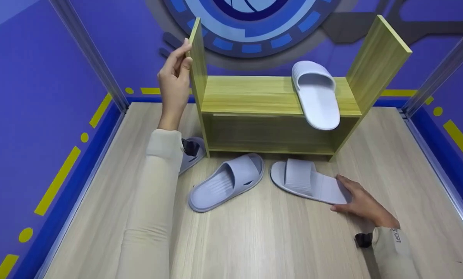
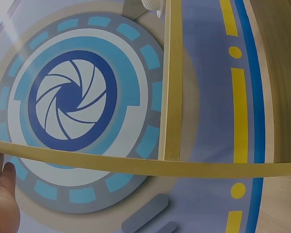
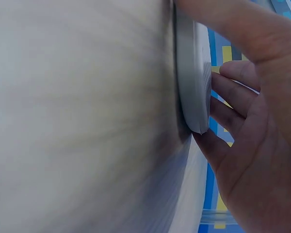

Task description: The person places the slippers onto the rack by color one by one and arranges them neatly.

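My right hand [image 1: 365,203] grips the heel end of a pale grey slipper [image 1: 299,178] with a wide ribbed strap, thumb along one side and fingers along the other. Its toe points left, in front of the shelf. In the right wrist view the slipper's edge [image 3: 191,73] lies between thumb and fingers. My left hand [image 1: 175,73] touches the outer side of the wooden shelf's left panel [image 1: 198,66] near its top; no fingers show on the inner face. A white slipper [image 1: 318,97] rests on the upper board, toe to the back, heel overhanging the front.
A grey slipper [image 1: 227,182] with slots in its strap lies on the wood-look floor [image 1: 251,240]. Another slotted slipper [image 1: 194,153] lies partly hidden behind my left forearm. Blue patterned walls [image 1: 53,116] enclose the floor at the back and sides.
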Tool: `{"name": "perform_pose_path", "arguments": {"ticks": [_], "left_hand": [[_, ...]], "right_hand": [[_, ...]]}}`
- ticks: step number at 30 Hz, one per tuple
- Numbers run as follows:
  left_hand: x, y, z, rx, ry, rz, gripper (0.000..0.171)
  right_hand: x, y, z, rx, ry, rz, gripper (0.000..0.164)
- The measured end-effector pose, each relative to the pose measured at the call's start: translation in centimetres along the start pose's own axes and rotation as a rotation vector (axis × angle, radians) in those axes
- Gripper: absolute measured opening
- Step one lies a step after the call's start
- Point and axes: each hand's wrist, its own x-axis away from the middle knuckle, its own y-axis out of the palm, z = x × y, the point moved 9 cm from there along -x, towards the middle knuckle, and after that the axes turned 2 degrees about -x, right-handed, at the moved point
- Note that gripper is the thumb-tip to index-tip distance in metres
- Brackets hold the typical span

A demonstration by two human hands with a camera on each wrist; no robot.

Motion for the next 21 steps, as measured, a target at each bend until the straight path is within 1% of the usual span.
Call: {"name": "perform_pose_path", "arguments": {"ticks": [5, 8, 12, 21], "left_hand": [[-0.06, 0.0, -0.17, 0.018, -0.013, 0.002, 0.033], [-0.08, 0.03, -0.19, 0.02, -0.006, 0.002, 0.032], [-0.06, 0.08, -0.19, 0.021, 0.004, 0.001, 0.032], [-0.04, 0.09, -0.11, 0.013, 0.004, -0.005, 0.032]], "right_hand": [[-0.02, -0.03, -0.04, 0.022, 0.005, -0.002, 0.105], [-0.03, -0.01, 0.02, 0.033, 0.012, -0.003, 0.102], [-0.01, -0.04, 0.06, 0.036, 0.015, -0.003, 0.103], [0.13, -0.43, 0.31, 0.022, 0.03, 0.002, 0.102]]}}
